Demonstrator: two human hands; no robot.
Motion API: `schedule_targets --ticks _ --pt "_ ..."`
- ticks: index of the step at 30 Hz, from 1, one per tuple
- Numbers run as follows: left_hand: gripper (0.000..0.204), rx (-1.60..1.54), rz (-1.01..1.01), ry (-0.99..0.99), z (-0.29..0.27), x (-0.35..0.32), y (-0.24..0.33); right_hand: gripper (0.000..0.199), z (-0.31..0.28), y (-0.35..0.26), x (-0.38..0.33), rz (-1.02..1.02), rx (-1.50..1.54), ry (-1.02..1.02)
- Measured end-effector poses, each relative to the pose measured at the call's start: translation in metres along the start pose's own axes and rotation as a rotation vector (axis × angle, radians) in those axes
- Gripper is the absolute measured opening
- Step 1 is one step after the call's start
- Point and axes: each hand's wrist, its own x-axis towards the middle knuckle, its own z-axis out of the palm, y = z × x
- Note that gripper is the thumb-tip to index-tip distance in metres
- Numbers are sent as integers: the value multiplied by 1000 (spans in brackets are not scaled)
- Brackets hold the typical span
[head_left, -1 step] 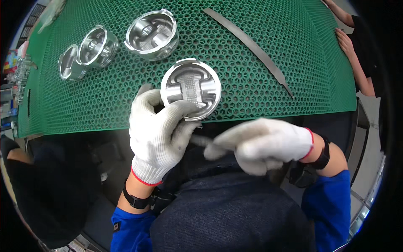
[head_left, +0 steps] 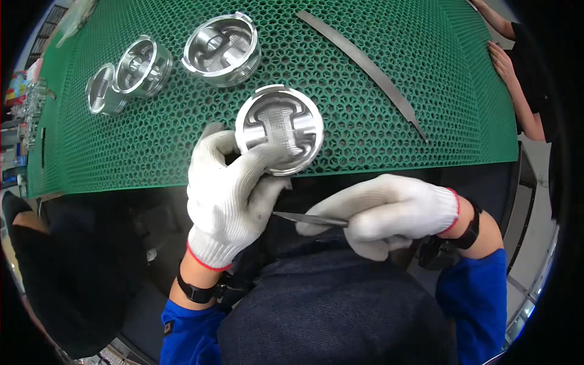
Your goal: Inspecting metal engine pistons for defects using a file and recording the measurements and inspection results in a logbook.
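Clutter (head_left: 27, 103), too small to tell apart, shows at the far left. Next come three silvery pistons on the bench (head_left: 152, 146), which is covered in green honeycomb matting: a leftmost piston (head_left: 102, 91) tipped on its side, a second piston (head_left: 143, 68) just beside it, and a third piston (head_left: 224, 50), larger in view, its hollow underside facing up.

Nearer the body, the left hand (head_left: 226, 182), in a white knit glove with red edging, has its fingers closed on a held piston (head_left: 280, 125). One finger laps over the rim into the hollow; the piston's open side faces the wearer, above the bench's front edge. Whether it touches the matting I cannot tell.

To its right, a slim pointed tool (head_left: 319, 220) aims its tip left, just beside the left glove. The right hand (head_left: 392, 210), gloved alike, grips it between thumb and fingers. Beyond, a long flat file (head_left: 365, 70) lies slantwise on the matting, clear of both hands. At the far right, another person's hand (head_left: 501, 59) rests at the bench's edge.
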Motion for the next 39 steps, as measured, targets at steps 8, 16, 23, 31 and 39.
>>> schedule_targets --ticks 8,16,23,31,39 --pt "67 198 263 80 -11 11 -2 42 -23 -3 -36 -647 400 492" --pt "47 -56 -22 -38 -4 11 -6 31 -40 -11 -33 -480 -1319 676" --pt "37 175 301 -44 -9 27 4 33 -30 -28 -36 -215 -1396 689" --pt "32 18 17 -35 -12 -3 -12 28 -35 -22 -21 -351 -1448 680" --pt "28 -4 32 7 -10 0 -13 30 -29 -30 12 -345 -1486 639"
